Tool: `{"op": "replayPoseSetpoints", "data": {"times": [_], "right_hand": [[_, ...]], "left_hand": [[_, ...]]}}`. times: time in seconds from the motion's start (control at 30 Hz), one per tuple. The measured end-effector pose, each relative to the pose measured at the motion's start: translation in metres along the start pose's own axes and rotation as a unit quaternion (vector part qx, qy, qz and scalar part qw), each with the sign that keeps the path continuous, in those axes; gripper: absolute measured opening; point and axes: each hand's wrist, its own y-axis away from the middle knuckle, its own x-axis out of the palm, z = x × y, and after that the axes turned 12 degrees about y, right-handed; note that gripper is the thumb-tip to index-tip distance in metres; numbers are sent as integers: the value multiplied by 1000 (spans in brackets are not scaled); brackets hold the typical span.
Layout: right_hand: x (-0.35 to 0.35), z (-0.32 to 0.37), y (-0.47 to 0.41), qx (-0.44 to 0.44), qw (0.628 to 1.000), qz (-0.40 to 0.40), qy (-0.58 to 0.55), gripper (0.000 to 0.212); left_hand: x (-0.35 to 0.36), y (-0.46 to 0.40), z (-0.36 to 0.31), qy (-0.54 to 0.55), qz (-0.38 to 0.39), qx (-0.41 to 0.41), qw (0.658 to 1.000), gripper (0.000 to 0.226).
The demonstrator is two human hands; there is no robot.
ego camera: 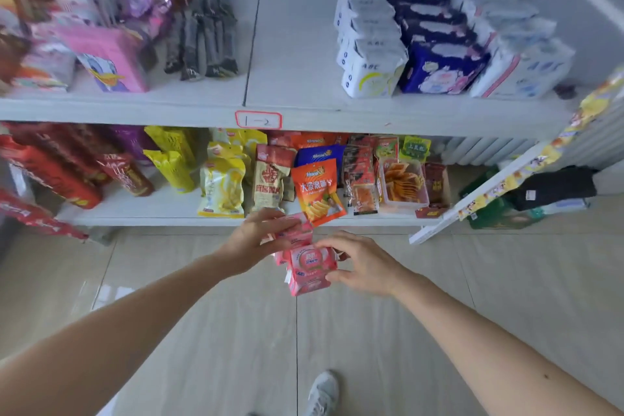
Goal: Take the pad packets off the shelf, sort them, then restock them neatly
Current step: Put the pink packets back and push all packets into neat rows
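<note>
You've got a small bunch of pink packets (305, 258) held out in front of you over the floor (209, 331), just below the front edge of the lower shelf (169, 213). Your left hand (250, 240) grips the upper ones, fingers curled over the top of the stack. Your right hand (361, 263) pinches the lower packet from the right side, thumb near the bottom and fingers at the top edge, so both hands are closed on the pink ones. How many packets are in the bunch I can't tell, they overlap too much.

Up on the top shelf (297, 54) the rest of the pads stand in three rows at the right: white packets (371, 44), then navy packets (439, 54) just beside them, then pale blue-white packets (520, 54) at the far right. The middle of that shelf is bare board. On the left there's a pink box (111, 57) and some dark grey sachets (206, 34), all pretty blurry.

A label (258, 120) reading 1-2 sits on the top shelf's front edge. The lower shelf is packed with snack bags (270, 176), and your shoe (322, 392) shows at the bottom
</note>
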Motion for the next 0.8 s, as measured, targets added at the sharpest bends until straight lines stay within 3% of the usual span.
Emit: {"op": "replayPoseSetpoints", "data": {"times": [0.2, 0.4, 0.63, 0.8], "right_hand": [[-93, 71, -4, -31, 995, -65, 71, 54], [-154, 91, -34, -35, 986, -131, 99, 53], [-208, 68, -92, -30, 985, -107, 129, 53], [-241, 48, -145, -49, 958, -104, 264, 53]], "left_hand": [[-82, -4, -92, -14, -50, 78, 996, 45], [-137, -43, -134, -7, -89, 78, 993, 43], [-167, -119, -132, -36, -100, 77, 991, 42], [-182, -167, -121, -18, -109, 64, 992, 42]]}}
